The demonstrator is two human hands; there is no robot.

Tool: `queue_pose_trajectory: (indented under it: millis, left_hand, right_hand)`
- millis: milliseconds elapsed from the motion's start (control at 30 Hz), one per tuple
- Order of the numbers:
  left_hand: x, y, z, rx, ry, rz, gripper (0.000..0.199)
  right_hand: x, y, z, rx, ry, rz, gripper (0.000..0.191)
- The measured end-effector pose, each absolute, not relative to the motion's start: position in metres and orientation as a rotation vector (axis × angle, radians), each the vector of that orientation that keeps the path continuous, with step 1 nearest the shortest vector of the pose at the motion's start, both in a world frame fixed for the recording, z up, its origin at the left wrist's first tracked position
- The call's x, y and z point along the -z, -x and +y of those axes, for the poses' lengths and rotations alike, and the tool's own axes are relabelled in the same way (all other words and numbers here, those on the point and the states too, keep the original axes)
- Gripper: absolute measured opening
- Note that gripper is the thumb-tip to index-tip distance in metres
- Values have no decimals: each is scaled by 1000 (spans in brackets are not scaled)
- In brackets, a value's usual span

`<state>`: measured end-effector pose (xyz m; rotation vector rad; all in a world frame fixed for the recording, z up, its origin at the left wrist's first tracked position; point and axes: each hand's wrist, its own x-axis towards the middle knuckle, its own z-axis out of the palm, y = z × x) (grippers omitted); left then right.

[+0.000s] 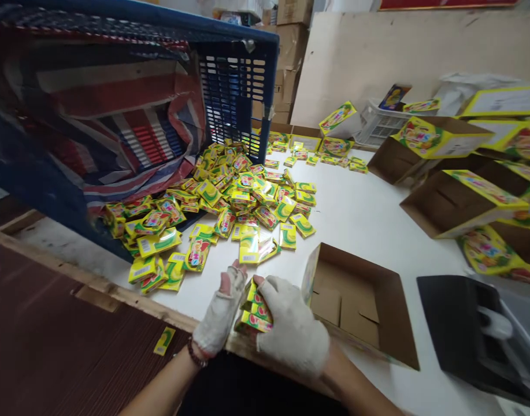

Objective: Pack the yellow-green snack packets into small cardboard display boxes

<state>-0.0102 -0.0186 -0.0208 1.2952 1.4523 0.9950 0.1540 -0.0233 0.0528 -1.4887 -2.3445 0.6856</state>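
Observation:
At the table's front edge, my right hand (pixel 293 326), in a white fingerless glove, is wrapped round a short stack of small yellow-green boxes (pixel 256 312). My left hand (pixel 223 306), gloved the same way, is against the left side of the stack, its fingers stretched forward and thumb apart. Beyond my hands lies a heap of loose small boxes (pixel 243 196), spilling from a tipped blue crate (pixel 236 86) with a striped lining. Just right of my right hand sits an open cardboard carton (pixel 347 289) with nothing seen inside.
Several printed cartons (pixel 468 196) are piled on the right, open sides facing the table. A black device (pixel 459 329) stands at the right front. Farther back are a white basket (pixel 373 124) and stacked brown boxes (pixel 291 52). One small box (pixel 164 341) lies below the table's wooden edge.

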Motion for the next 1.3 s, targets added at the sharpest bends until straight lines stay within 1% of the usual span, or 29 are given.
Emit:
queue_pose_trajectory:
  millis: [100,200,233,300,367,400,433,467,533,600,667,767,833,900,967,1033,1100,1200,1300]
  left_hand:
    - [16,3,-13,-1115,-1188,1321,73]
    - [12,-28,-15,-1039,-1215,1231,67]
    - [11,-41,-16,-987,-1241,1214,66]
    - [10,-66,-16,-906,-1288,1191,65]
    - [12,-82,-16,-869,-1315,1183,65]
    - [13,-86,-16,-865,-1317,1185,64]
    - [15,-87,-17,-867,-1316,1194,63]
    - [18,-86,-18,-870,-1314,1210,61]
    - [22,-80,-24,-862,-1305,1262,60]
    - [23,-75,-32,-852,-1296,1319,60]
    - [21,-74,-38,-854,-1313,1338,63]
    - [16,-78,-43,-836,-1375,1316,64]
    - [14,-81,-43,-834,-1383,1317,62]
    - [14,-83,-43,-835,-1370,1336,62]
    - [16,-83,-43,-824,-1352,1355,63]
    - [18,-83,-44,-814,-1341,1350,64]
    - [19,-83,-46,-832,-1343,1327,64]
    - [20,-84,-51,-839,-1359,1328,65]
    - [22,-84,-58,-841,-1356,1354,67]
  right_hand:
    - [-95,-217,-6,-845,1539,-2132,88]
    - [-108,-281,22,-1223,1733,-1974,87]
    - [-103,-295,31,-1372,1760,-1898,85]
    - [-85,-307,42,-1733,1712,-1721,72]
    - [-65,-301,47,-2034,1529,-1604,56]
    - [-57,-295,46,-2104,1440,-1607,51]
    - [-51,-288,45,-2102,1392,-1671,48]
    - [-49,-281,42,-2026,1402,-1788,47]
    - [-53,-272,34,-1706,1610,-2082,45]
    - [-63,-268,22,-1355,1881,-2296,39]
    - [-72,-265,8,-1170,2013,-2357,29]
    - [-77,-267,-2,-1207,1948,-2314,24]
    - [-75,-278,3,-1384,1867,-2197,21]
    - [-73,-294,16,-1588,1759,-2010,21]
    - [-69,-308,30,-1660,1675,-1826,25]
    - [-62,-311,41,-1565,1705,-1740,31]
    - [-52,-301,44,-1431,1830,-1777,31]
    - [-39,-275,40,-1330,1964,-2004,16]
    - [-39,-262,34,-1225,1874,-2183,7]
